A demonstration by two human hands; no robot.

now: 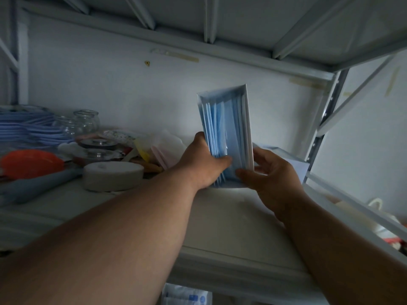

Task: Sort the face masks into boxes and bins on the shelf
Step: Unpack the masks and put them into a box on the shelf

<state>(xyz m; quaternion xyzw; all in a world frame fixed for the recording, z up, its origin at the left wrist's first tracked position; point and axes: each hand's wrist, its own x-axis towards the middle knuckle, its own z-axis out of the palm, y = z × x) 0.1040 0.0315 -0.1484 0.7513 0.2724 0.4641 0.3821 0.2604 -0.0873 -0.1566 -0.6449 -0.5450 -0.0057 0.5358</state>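
I see the open white box of blue face masks (228, 133) upright over the white shelf (220, 216), opening toward me; left hand (203, 161) and right hand (273, 172) grip its base; round white tin (112, 176) left

Dim, bluish light (forearms in shadow), soft blur at left, wide-angle bending toward the edges.

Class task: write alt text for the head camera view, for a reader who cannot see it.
Both hands, left hand and right hand, hold an open white box of blue face masks upright over a shelf. Glass jars and an orange bowl sit to the left.
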